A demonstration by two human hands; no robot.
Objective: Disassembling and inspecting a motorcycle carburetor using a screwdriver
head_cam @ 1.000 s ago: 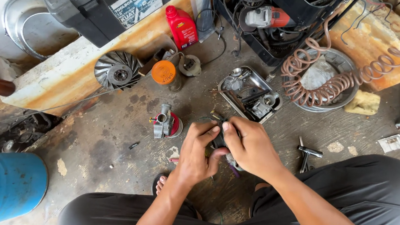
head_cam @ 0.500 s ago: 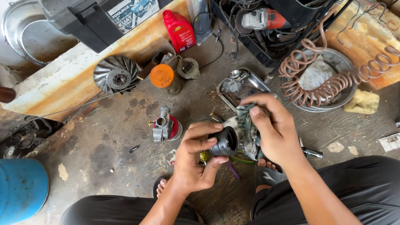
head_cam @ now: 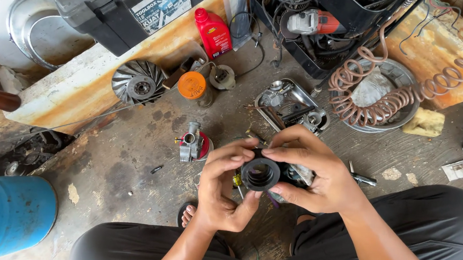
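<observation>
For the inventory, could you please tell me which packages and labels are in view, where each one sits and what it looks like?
Toolbox sticker: top left, on the dark case; white-blue rectangle.
Red bottle: top centre; yellow label.
Orange-capped can: beside the fan wheel; round.
Small white packet: right, on the floor; flat.

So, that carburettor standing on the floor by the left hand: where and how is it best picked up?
Probably by the metal body of the carburettor, from above, fingers on its two flanks. It stands upright and apart from the left hand, with bare floor around it; the top looks narrow and the side fittings small, so the mid body seems the firmest hold.
</observation>
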